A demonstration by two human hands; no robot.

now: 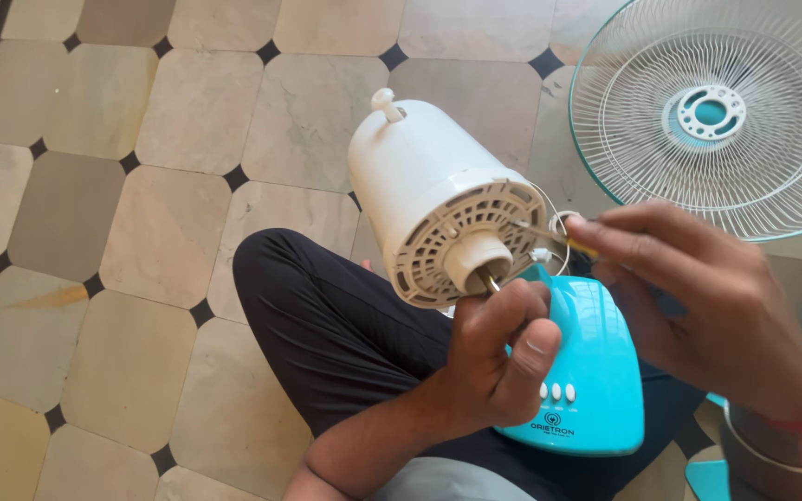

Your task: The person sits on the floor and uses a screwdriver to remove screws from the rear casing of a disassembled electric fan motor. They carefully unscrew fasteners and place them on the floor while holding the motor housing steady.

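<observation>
The cream fan motor housing point(438, 199) tilts with its shaft point(490, 278) toward the person, the left hand point(498, 357) pinching that shaft from below while the right hand point(698, 297) grips a screwdriver point(554, 237) against its vented face.

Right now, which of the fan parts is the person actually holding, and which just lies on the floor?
The cream motor housing is in hand: the left hand pinches its shaft, and the right hand holds a screwdriver to it. The round wire grille lies untouched on the tiles.
</observation>
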